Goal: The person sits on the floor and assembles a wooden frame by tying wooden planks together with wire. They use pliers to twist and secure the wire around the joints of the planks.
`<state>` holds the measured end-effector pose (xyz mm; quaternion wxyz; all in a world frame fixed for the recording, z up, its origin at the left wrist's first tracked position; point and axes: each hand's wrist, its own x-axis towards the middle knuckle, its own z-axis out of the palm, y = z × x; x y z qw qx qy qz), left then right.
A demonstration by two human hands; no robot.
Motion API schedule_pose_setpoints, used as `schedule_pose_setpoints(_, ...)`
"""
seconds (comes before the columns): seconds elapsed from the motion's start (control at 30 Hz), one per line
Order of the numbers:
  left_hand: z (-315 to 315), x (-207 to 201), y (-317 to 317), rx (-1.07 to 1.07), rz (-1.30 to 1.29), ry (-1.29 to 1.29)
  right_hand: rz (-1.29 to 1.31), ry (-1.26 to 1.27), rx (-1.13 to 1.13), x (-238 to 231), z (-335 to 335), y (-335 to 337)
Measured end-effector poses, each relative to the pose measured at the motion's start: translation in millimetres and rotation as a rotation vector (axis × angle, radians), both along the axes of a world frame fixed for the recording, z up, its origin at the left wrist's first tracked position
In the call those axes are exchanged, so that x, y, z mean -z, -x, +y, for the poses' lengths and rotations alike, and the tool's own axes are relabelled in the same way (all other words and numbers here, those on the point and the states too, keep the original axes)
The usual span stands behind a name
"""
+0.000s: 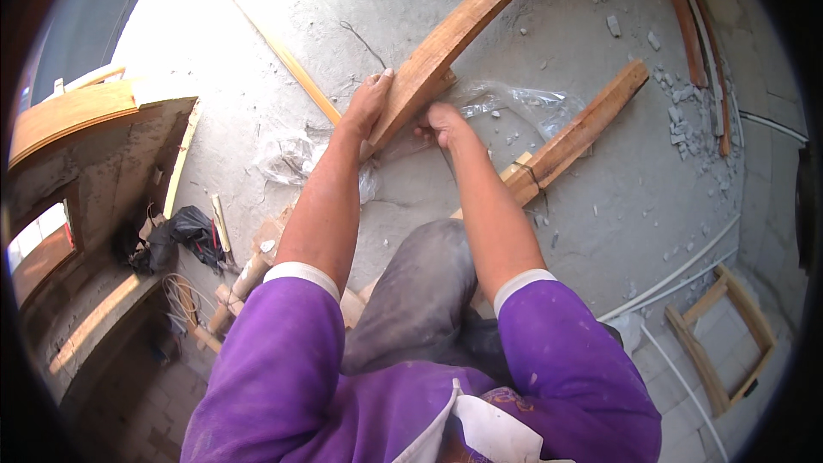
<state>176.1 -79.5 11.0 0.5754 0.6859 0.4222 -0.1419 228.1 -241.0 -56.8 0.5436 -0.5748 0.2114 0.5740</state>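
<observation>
A long wooden beam (467,26) slants from the far right down toward my knees. My left hand (369,105) grips its left side near the lower end, thumb along the edge. On the other side, close beneath the beam, is my right hand (442,123), with its fingers curled in. Whatever those fingers pinch is hidden; clear plastic film (523,105) and a thin dark wire lie about there. A second wooden beam (587,130) rests to the right, with dark wire (530,173) wound around it. Another wire (362,41) sticks up beyond my left hand.
A thin wood strip (291,64) lies on the concrete floor at the far left. Rubble (681,124) and long boards (686,26) line the right wall. A wooden frame (724,339) and pale pipes (677,279) are at lower right. Black plastic (193,231) lies at left.
</observation>
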Motion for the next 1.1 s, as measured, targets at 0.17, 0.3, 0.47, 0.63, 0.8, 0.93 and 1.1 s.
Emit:
schedule_pose_setpoints(0.17, -2, -3, 8, 0.099, -0.064, -0.104, -0.021, 0.013, 0.107, -10, 10, 13)
schedule_pose_setpoints(0.3, -13, -16, -1, 0.194, -0.032, -0.085, -0.11, -0.103, 0.169, 30, -7, 19)
schedule_pose_setpoints(0.47, -16, -24, 8, 0.254, -0.096, -0.13, -0.035, -0.223, 0.253, -11, -2, 13)
schedule_pose_setpoints(0.63, -21, -30, 5, 0.311, -0.161, -0.219, -0.132, -0.408, 0.188, 5, -19, 14)
schedule_pose_setpoints(0.8, -27, -44, 6, 0.382, -0.181, -0.351, -0.047, -0.495, 0.288, -34, -31, 19)
schedule_pose_setpoints(0.93, -32, -52, 5, 0.37, -0.188, -0.322, -0.079, -0.167, 0.286, -60, -11, 12)
schedule_pose_setpoints(1.1, -35, -57, 3, 0.397, -0.261, -0.342, -0.237, -0.108, 0.341, -89, 10, 7)
